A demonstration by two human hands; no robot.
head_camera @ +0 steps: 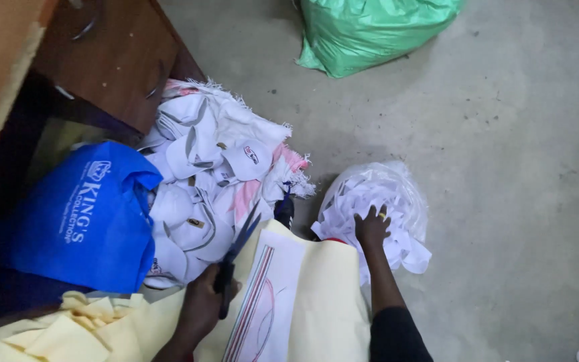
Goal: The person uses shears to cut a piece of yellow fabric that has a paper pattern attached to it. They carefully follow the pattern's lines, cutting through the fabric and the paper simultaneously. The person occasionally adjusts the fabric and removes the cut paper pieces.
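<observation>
On the floor, white cutouts (397,208) lie under right hand (372,226).

A tailoring workshop: cut white caps (199,181), scissors (236,255), pattern paper (316,302), concrete floor (504,167).

Left hand (202,305) low in frame at 6 o'clock, fingers curled tight in a grip, knuckles up, forearm entering from the bottom edge. Right hand (372,226) reaches out toward 1 o'clock, arm nearly straight, palm down, fingers spread and pressing; dark sleeve at the upper arm.
</observation>
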